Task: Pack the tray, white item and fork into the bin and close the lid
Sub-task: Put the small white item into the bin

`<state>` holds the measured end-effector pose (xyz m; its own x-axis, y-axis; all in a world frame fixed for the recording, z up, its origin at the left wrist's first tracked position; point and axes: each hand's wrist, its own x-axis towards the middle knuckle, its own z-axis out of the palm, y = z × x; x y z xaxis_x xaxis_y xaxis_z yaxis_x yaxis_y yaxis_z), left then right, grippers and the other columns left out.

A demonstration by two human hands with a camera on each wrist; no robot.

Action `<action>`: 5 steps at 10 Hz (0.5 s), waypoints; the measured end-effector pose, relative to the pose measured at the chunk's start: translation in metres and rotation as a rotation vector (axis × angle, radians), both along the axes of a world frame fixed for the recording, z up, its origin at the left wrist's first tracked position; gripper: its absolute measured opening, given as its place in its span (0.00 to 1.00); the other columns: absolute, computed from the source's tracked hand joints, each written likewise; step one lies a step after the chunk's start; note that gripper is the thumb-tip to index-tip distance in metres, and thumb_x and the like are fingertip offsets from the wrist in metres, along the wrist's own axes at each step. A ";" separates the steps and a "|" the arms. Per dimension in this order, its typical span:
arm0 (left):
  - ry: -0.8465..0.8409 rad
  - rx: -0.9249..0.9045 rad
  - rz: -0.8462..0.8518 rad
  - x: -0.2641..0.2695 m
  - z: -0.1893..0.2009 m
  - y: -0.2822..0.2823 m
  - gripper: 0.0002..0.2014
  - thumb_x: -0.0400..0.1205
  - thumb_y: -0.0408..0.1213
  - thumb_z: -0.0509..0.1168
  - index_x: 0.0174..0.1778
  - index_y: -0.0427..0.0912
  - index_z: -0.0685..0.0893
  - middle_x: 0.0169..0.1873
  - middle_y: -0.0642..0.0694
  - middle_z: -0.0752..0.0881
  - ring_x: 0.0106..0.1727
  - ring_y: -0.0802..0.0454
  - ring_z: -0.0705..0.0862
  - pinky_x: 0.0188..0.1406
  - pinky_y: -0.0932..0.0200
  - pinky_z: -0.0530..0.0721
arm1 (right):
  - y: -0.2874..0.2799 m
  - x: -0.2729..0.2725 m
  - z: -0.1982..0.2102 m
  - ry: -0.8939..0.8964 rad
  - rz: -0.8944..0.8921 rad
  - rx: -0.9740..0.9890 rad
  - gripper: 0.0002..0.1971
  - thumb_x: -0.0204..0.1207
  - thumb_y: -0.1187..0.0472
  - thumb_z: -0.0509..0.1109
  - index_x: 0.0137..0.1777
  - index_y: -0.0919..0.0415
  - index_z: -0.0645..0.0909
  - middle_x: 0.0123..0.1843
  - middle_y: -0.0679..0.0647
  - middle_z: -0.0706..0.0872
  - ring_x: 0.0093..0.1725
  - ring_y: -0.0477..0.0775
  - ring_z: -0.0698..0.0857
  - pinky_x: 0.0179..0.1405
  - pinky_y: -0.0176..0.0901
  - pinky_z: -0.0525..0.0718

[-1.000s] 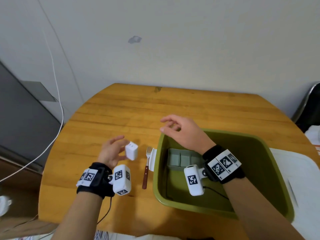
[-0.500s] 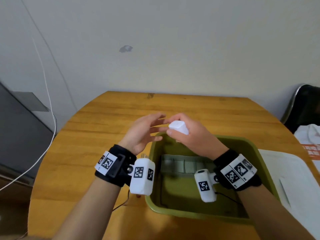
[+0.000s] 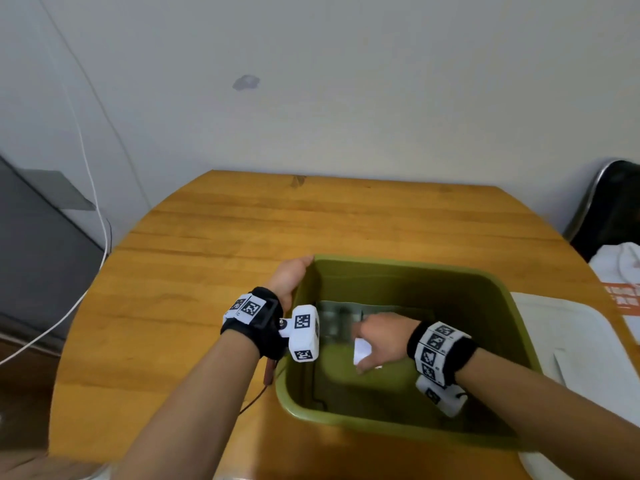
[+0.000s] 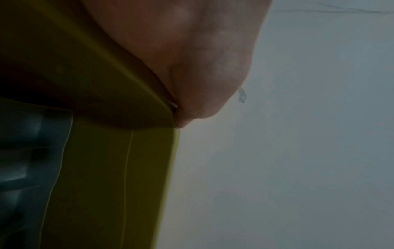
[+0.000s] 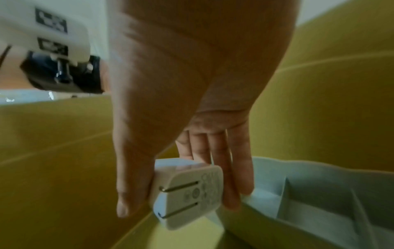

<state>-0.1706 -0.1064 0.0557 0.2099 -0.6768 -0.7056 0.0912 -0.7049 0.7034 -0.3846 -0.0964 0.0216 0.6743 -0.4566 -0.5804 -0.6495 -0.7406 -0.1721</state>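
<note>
My right hand (image 3: 363, 355) is down inside the olive green bin (image 3: 491, 299) and pinches the white item (image 3: 361, 348), a plug adapter (image 5: 187, 190), between thumb and fingers. It hangs just above the bin floor, beside the grey compartment tray (image 3: 337, 318) that lies in the bin. In the right wrist view the tray (image 5: 309, 193) sits just right of my fingertips. My left hand (image 3: 292, 275) holds the bin's far left corner; its fingers are hidden. Only the fork's brown handle (image 3: 268, 372) shows, on the table under my left wrist.
The white lid (image 3: 571, 341) lies flat on the table right of the bin. The round wooden table (image 3: 207, 271) stands against a pale wall. A white cable (image 3: 100, 220) hangs at the left. White cloth (image 3: 620, 265) and a dark chair are at the far right.
The white item passed from my left hand to my right hand, which then lowered it into the bin. My left hand moved to the bin's far left corner.
</note>
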 end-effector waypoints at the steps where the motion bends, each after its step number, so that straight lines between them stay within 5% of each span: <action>1: 0.016 -0.033 0.044 -0.005 0.004 0.004 0.35 0.81 0.56 0.61 0.80 0.38 0.71 0.77 0.35 0.76 0.76 0.37 0.75 0.77 0.39 0.70 | 0.007 0.025 -0.013 0.013 0.187 -0.078 0.34 0.72 0.32 0.74 0.59 0.64 0.83 0.45 0.60 0.90 0.39 0.62 0.85 0.34 0.47 0.78; 2: -0.016 -0.088 0.045 -0.014 0.016 0.010 0.27 0.89 0.48 0.56 0.82 0.37 0.69 0.80 0.38 0.72 0.80 0.40 0.70 0.81 0.44 0.65 | 0.016 0.045 -0.022 -0.018 0.309 -0.104 0.29 0.74 0.36 0.74 0.58 0.63 0.83 0.44 0.60 0.90 0.39 0.63 0.85 0.36 0.50 0.83; 4: -0.078 -0.110 0.016 -0.014 0.011 0.010 0.27 0.90 0.47 0.53 0.84 0.37 0.65 0.82 0.39 0.69 0.81 0.42 0.67 0.79 0.49 0.63 | 0.026 0.065 -0.048 -0.008 0.384 -0.092 0.16 0.81 0.54 0.72 0.58 0.68 0.82 0.48 0.63 0.89 0.43 0.63 0.83 0.42 0.51 0.82; 5: -0.061 -0.122 0.017 -0.013 0.010 0.009 0.26 0.90 0.47 0.54 0.82 0.38 0.68 0.80 0.40 0.72 0.80 0.42 0.70 0.80 0.47 0.66 | 0.019 0.060 -0.064 -0.072 0.349 -0.161 0.08 0.83 0.55 0.69 0.49 0.61 0.81 0.39 0.50 0.83 0.43 0.56 0.81 0.39 0.38 0.80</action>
